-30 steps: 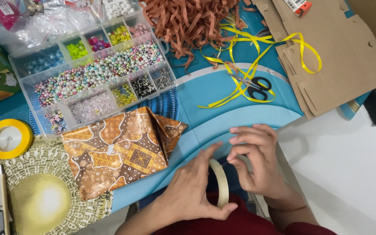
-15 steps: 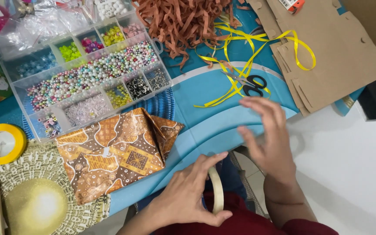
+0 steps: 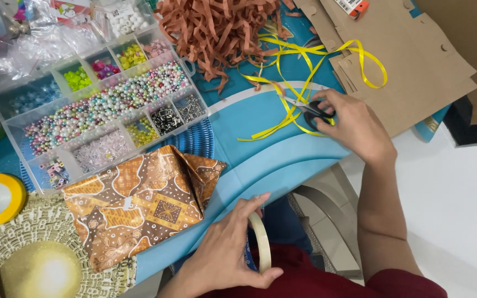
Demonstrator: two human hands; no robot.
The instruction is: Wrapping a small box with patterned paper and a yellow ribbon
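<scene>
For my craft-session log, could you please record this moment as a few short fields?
Left hand: holds a pale roll of tape at the table's near edge
Right hand: on black-handled scissors among yellow ribbon
Centre: brown patterned wrapped parcel
Behind: clear compartment box of beads, brown paper shreds
Surface: blue table cover

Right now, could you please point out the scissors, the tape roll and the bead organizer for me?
scissors (image 3: 311, 108), head view, on the black handle under the right hand's fingers.
tape roll (image 3: 261, 241), head view, on its pale outer rim.
bead organizer (image 3: 164, 94), head view, on a clear divider wall.
</scene>
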